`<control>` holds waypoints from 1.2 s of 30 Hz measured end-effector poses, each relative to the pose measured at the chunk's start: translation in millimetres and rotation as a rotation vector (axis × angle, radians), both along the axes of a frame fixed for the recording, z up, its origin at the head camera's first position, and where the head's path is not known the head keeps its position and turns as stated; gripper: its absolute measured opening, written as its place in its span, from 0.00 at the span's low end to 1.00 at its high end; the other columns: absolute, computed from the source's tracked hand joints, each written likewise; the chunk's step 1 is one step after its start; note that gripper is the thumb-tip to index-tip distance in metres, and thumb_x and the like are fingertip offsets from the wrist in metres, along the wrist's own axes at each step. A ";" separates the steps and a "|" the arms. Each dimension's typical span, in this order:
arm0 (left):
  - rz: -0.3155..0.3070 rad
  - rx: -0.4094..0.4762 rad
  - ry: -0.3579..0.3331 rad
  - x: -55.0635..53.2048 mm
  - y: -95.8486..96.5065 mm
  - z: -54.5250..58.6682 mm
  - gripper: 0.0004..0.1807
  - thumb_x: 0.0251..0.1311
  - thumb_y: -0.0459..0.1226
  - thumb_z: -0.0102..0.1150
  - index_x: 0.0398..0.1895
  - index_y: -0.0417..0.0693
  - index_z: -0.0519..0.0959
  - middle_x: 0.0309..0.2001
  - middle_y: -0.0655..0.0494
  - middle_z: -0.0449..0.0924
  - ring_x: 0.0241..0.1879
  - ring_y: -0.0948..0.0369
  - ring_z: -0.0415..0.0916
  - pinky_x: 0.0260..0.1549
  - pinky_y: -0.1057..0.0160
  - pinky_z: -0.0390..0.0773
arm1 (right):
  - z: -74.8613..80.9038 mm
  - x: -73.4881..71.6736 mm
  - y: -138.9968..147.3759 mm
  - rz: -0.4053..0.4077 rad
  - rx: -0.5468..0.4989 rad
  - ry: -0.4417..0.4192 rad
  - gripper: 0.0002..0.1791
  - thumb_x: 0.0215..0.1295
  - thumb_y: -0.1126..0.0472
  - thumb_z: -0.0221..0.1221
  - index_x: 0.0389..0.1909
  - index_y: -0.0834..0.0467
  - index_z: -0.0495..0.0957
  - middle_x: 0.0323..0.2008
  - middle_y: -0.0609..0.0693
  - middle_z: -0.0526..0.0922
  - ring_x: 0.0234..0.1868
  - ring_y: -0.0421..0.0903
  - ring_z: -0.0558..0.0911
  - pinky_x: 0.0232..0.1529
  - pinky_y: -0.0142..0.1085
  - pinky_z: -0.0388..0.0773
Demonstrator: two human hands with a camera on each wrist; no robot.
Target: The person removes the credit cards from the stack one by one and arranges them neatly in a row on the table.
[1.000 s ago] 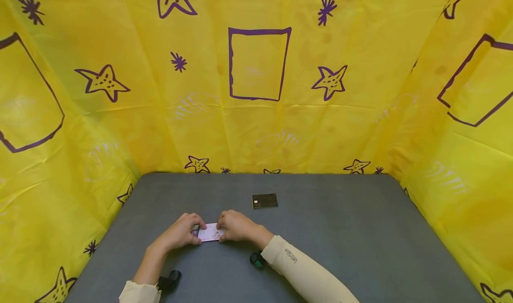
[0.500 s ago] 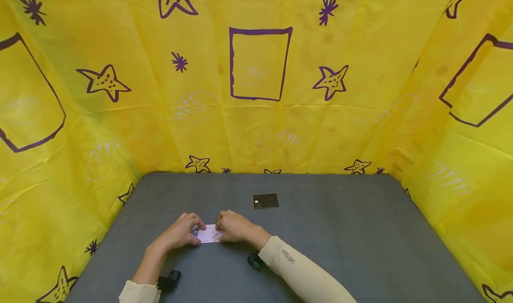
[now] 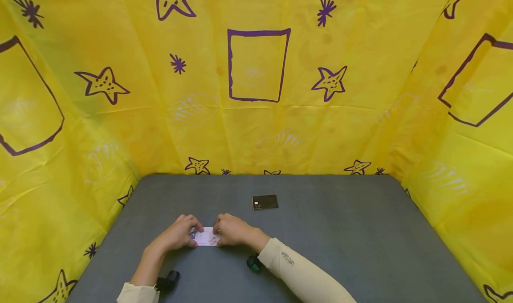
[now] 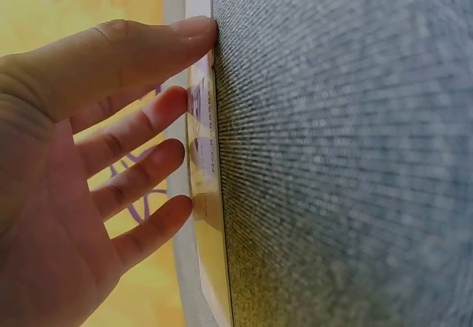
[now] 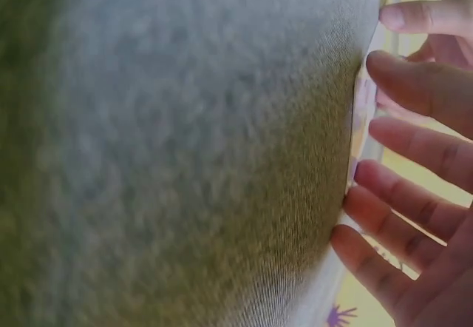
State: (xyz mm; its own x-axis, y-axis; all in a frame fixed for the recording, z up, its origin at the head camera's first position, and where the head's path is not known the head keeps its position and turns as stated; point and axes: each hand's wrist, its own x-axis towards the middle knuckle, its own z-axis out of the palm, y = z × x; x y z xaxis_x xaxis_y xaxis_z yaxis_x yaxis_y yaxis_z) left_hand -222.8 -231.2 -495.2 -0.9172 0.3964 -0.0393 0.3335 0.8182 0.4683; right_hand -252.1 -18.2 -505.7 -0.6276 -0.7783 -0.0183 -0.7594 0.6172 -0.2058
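Observation:
A thin white-pink printed card (image 3: 206, 236) lies flat on the grey table, left of centre. My left hand (image 3: 180, 232) grips its left end, the thumb at the near long edge and the fingers at the far one. At the other end my right hand (image 3: 234, 230) holds it the same way and covers that end. Seen from the left wrist, the card (image 4: 205, 135) is low and almost edge-on, with small dark print. The right wrist view shows my spread right fingers (image 5: 384, 175) along the edge against the cloth-like surface.
A black card (image 3: 265, 202) with "VIP" lettering and a chip lies farther back, right of my hands. The grey table (image 3: 340, 240) ends at yellow curtains (image 3: 256, 129) with purple starfish drawings, behind and on both sides. Dark wrist cameras (image 3: 168, 281) hang under both wrists.
Both hands, with the white-pink card between them, have shifted slightly left and nearer to me. Their hold looks the same. The black card has stayed in place.

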 end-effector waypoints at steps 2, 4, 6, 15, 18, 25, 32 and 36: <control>0.001 0.005 -0.007 -0.2 -0.4 -0.3 0.18 0.36 0.33 0.78 0.33 0.50 0.81 0.39 0.58 0.77 0.45 0.56 0.68 0.43 0.58 0.70 | 0.9 -1.1 1.5 0.002 -0.013 -0.029 0.18 0.54 0.50 0.70 0.46 0.49 0.85 0.41 0.42 0.78 0.40 0.36 0.74 0.42 0.24 0.70; 0.004 0.014 -0.006 -1.1 -0.7 -1.2 0.17 0.36 0.34 0.78 0.33 0.50 0.82 0.39 0.58 0.78 0.45 0.56 0.68 0.44 0.58 0.70 | 2.0 -2.8 4.0 0.003 -0.037 -0.072 0.18 0.55 0.50 0.69 0.47 0.50 0.84 0.42 0.42 0.79 0.42 0.36 0.75 0.44 0.25 0.71; 0.013 0.028 -0.009 -2.4 -1.0 -1.8 0.17 0.37 0.35 0.77 0.33 0.50 0.82 0.39 0.57 0.78 0.44 0.57 0.68 0.43 0.58 0.70 | 4.0 -4.7 7.5 0.012 -0.064 -0.103 0.18 0.58 0.51 0.68 0.48 0.51 0.84 0.44 0.43 0.79 0.43 0.36 0.76 0.46 0.25 0.72; 0.130 0.092 -0.023 -19.7 7.2 -7.9 0.10 0.52 0.38 0.70 0.38 0.48 0.83 0.41 0.53 0.80 0.46 0.54 0.72 0.51 0.48 0.71 | 8.0 -19.4 32.6 -0.018 -0.183 -0.121 0.14 0.64 0.53 0.62 0.48 0.52 0.84 0.44 0.44 0.80 0.45 0.37 0.77 0.50 0.29 0.75; 0.173 0.100 -0.029 -26.6 14.4 -7.0 0.10 0.55 0.38 0.68 0.39 0.48 0.82 0.42 0.52 0.80 0.47 0.52 0.72 0.51 0.47 0.72 | 10.3 -26.7 40.9 -0.039 -0.194 -0.127 0.14 0.64 0.53 0.63 0.48 0.52 0.84 0.44 0.44 0.80 0.45 0.39 0.78 0.50 0.30 0.75; 0.227 0.152 0.027 -41.2 39.2 -3.1 0.09 0.58 0.39 0.65 0.41 0.47 0.83 0.44 0.50 0.80 0.47 0.52 0.76 0.50 0.46 0.74 | 13.0 -42.8 64.5 -0.125 -0.235 -0.163 0.13 0.64 0.54 0.63 0.47 0.54 0.84 0.43 0.46 0.80 0.44 0.41 0.78 0.48 0.34 0.76; 0.267 0.215 0.075 -60.0 67.3 -6.0 0.09 0.58 0.38 0.65 0.40 0.45 0.83 0.44 0.47 0.79 0.46 0.50 0.75 0.50 0.46 0.73 | 13.4 -53.2 88.3 -0.185 -0.280 -0.203 0.13 0.65 0.57 0.62 0.48 0.57 0.84 0.43 0.49 0.80 0.45 0.46 0.78 0.47 0.39 0.76; 0.268 0.227 0.070 -66.7 80.3 -8.0 0.11 0.57 0.38 0.66 0.42 0.45 0.83 0.46 0.46 0.78 0.47 0.49 0.75 0.50 0.46 0.73 | 11.2 -56.4 98.4 -0.189 -0.310 -0.206 0.13 0.66 0.58 0.61 0.48 0.59 0.83 0.44 0.51 0.80 0.44 0.47 0.78 0.46 0.40 0.76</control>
State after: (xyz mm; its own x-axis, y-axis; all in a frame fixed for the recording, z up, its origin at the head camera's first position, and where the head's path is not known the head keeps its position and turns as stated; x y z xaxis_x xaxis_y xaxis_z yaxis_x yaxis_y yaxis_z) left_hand -289.5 -150.9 -503.2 -0.9872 0.1329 0.0886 0.1589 0.7588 0.6317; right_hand -308.6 80.2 -494.5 -0.7674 -0.6384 0.0588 -0.5626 0.6267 -0.5392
